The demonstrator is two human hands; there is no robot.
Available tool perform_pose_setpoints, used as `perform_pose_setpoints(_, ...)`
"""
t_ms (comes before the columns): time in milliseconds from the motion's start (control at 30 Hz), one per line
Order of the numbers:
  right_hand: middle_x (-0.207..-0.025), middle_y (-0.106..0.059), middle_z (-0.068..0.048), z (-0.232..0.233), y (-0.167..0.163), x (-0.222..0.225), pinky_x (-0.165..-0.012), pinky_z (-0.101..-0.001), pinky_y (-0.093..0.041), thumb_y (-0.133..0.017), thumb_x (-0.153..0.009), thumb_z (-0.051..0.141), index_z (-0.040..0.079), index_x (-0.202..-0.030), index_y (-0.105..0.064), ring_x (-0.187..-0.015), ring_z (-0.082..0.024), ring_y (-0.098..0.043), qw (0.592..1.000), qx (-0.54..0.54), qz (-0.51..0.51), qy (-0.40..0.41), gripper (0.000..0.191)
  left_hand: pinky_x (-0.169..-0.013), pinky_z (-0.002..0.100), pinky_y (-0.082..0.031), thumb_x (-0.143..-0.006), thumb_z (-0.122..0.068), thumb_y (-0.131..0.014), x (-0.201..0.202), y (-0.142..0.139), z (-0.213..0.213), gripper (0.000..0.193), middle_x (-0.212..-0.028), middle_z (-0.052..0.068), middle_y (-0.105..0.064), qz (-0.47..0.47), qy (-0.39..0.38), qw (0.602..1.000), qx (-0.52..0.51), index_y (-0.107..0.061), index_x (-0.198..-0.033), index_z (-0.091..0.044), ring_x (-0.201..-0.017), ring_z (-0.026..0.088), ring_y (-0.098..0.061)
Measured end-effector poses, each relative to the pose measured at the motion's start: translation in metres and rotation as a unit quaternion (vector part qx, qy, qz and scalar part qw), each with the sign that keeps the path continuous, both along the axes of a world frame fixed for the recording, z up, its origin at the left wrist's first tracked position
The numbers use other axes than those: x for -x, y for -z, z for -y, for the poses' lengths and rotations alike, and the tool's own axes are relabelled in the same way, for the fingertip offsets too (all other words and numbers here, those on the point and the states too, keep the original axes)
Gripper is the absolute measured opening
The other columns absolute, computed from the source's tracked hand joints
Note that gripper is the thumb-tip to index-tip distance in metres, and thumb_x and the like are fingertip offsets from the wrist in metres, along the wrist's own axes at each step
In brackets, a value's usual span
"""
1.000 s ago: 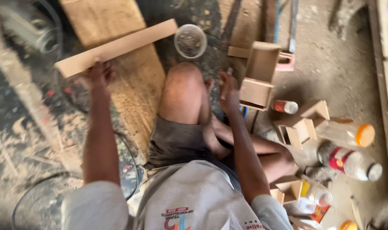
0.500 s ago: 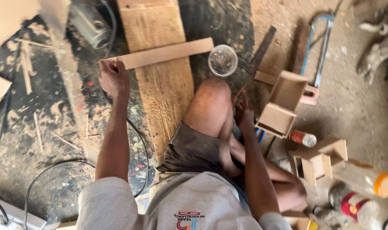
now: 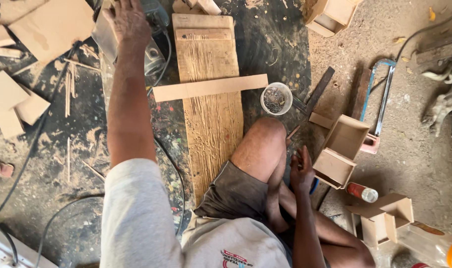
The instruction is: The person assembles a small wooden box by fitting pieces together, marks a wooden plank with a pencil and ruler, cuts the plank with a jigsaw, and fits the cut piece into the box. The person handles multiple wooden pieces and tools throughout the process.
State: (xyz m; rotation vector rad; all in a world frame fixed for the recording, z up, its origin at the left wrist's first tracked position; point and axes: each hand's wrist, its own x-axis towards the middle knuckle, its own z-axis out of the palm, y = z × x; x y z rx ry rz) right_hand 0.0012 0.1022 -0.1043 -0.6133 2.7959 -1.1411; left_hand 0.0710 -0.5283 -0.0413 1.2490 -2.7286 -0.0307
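Note:
My left hand reaches far forward to the top left and lies on a grey power tool with a flat plate; its fingertips run off the frame's top edge. A long thin wood strip lies loose across a rough wooden plank on the floor. My right hand rests against my bent leg, fingers loosely apart and holding nothing. It is just left of a small open wooden box.
A clear cup of nails stands at the strip's right end. A blue-framed hacksaw, more small wooden boxes, a small glue bottle, board offcuts and black cables lie around on the dusty floor.
My left hand has let go of the wood strip, which now lies across the plank, and has reached forward onto the power tool. The right hand has stayed by my leg.

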Motion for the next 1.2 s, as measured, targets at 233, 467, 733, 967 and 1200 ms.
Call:
perform_pose_setpoints(233, -0.13, -0.072, -0.017, -0.034, 0.004, -0.008, -0.086, -0.0337, -0.06, -0.065, -0.105, 0.009, 0.0, -0.151, -0.052, -0.11, -0.023, -0.073, 0.999, -0.013, -0.037, 0.012, 0.049, -0.122, 0.058, -0.025, -0.096, -0.017, -0.069, -0.006, 0.01, 0.0, 0.058, -0.14, 0.025, -0.055, 0.084, 0.028, 0.994, 0.064, -0.048, -0.147, 0.001, -0.134, 0.041, -0.05)
perform_pose_setpoints(467, -0.125, -0.071, -0.016, -0.077, -0.001, -0.016, -0.079, -0.0274, -0.06, -0.058, -0.108, 0.009, -0.006, -0.15, -0.047, -0.099, -0.018, -0.072, 0.99, 0.121, 0.029, 0.072, 0.046, -0.108, 0.052, -0.033, -0.074, 0.0, -0.078, -0.053, 0.019, -0.005, 0.064, -0.132, 0.02, -0.062, 0.002, 0.02, 0.999, 0.031, -0.063, -0.135, -0.008, -0.121, 0.033, -0.057)
perform_pose_setpoints(733, -0.101, -0.076, -0.016, -0.035, -0.091, -0.014, -0.073, -0.029, -0.064, -0.054, -0.117, 0.011, 0.001, -0.156, -0.044, -0.081, -0.014, -0.074, 0.969, 0.205, -0.138, 0.018, 0.042, -0.096, 0.04, -0.036, -0.078, 0.005, -0.069, -0.182, 0.023, -0.037, 0.039, -0.108, 0.007, -0.072, -0.183, -0.024, 0.982, 0.036, -0.073, -0.114, -0.01, -0.11, 0.022, -0.06)
perform_pose_setpoints(967, -0.117, -0.07, -0.021, 0.096, -0.127, -0.081, -0.078, -0.0404, -0.066, -0.055, -0.11, 0.024, 0.007, -0.158, -0.028, -0.098, -0.027, -0.076, 0.869, 0.375, 0.293, -0.138, 0.058, -0.101, 0.039, -0.035, -0.082, -0.008, -0.08, -0.261, -0.002, -0.143, 0.024, -0.11, 0.003, -0.067, -0.149, 0.034, 0.977, 0.152, -0.062, -0.096, -0.013, -0.115, 0.018, -0.058)
perform_pose_setpoints(1200, -0.128, -0.068, -0.019, 0.201, -0.112, -0.131, -0.099, -0.0395, -0.056, -0.065, -0.097, 0.036, 0.015, -0.15, -0.032, -0.113, -0.025, -0.069, 0.655, 0.289, 0.684, -0.141, 0.066, -0.091, 0.038, -0.037, -0.074, -0.003, -0.082, -0.244, -0.014, -0.252, 0.035, -0.104, 0.0, -0.063, -0.173, 0.099, 0.979, -0.031, -0.064, -0.1, -0.018, -0.107, 0.018, -0.059)
